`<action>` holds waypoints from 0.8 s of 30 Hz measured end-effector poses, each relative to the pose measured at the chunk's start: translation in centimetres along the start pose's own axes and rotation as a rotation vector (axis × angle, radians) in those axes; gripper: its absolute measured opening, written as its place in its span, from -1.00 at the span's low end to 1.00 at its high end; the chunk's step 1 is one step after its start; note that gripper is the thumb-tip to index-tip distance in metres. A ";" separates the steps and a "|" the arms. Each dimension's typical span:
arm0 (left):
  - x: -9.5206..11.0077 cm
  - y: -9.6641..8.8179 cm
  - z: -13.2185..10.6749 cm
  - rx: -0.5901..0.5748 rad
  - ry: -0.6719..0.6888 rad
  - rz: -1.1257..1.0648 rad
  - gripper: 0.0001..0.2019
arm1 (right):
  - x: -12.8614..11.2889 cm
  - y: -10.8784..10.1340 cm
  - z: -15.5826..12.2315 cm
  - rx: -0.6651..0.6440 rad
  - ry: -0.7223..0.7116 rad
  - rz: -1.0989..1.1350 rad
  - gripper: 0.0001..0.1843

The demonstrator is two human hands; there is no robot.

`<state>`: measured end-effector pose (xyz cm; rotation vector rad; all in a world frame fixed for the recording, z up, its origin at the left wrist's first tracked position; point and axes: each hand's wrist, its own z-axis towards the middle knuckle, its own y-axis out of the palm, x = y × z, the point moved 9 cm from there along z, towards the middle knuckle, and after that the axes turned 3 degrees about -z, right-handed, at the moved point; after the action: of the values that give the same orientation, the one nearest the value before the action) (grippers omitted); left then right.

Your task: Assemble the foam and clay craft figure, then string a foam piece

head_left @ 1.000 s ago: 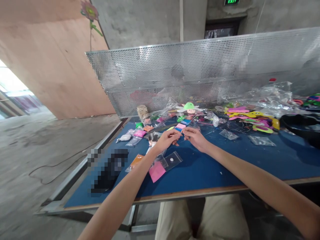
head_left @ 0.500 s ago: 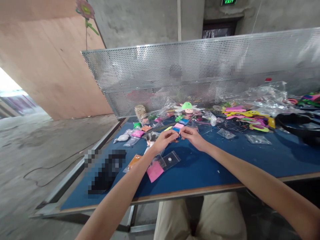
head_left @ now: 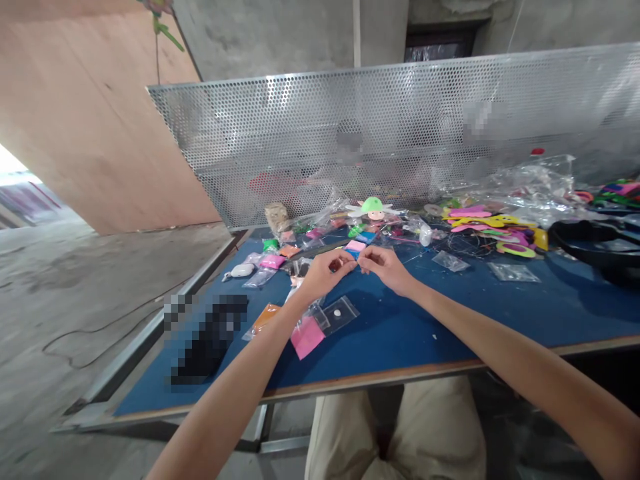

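Over the middle of the blue table (head_left: 400,347), my left hand (head_left: 327,272) and my right hand (head_left: 384,268) meet with their fingertips close together. Both hands are pinched; whatever lies between the fingers is too small to make out. Just behind them are pink and blue packets (head_left: 356,247). Below my left hand lie a pink packet (head_left: 307,337), a clear zip bag (head_left: 341,313) with a small white piece on it, and an orange packet (head_left: 267,317). A figure with a green cap (head_left: 373,207) stands farther back.
A perforated metal panel (head_left: 300,133) borders the table's back. To the right lie colourful foam shapes (head_left: 493,227), clear plastic bags (head_left: 513,272) and a black strap-like object (head_left: 590,250). At left are a white case (head_left: 242,270) and a blurred dark object (head_left: 213,340).
The view has tilted slightly downward. My hands stay fingertip to fingertip, with the left hand's fingers a little more curled and rounded than before.
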<state>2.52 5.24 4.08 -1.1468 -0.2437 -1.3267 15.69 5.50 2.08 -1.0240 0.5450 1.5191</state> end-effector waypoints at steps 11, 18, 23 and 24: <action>1.6 -0.6 -0.3 0.069 0.120 0.230 -0.85 | 0.6 0.0 0.1 0.000 -0.003 0.008 -0.71; -0.3 -1.0 -0.1 0.158 -0.044 0.030 -0.77 | 1.6 0.2 0.2 0.035 0.052 0.185 -0.67; -1.8 -0.4 0.0 0.119 -0.129 -0.221 -0.69 | 2.1 0.6 0.0 0.025 0.087 0.258 -0.63; -1.9 -0.3 0.1 0.108 -0.132 -0.241 -0.69 | 2.1 0.6 -0.1 0.032 0.085 0.253 -0.62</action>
<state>1.73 6.58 2.87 -1.1405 -0.5586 -1.4301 15.25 6.49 0.13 -1.0279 0.7800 1.6870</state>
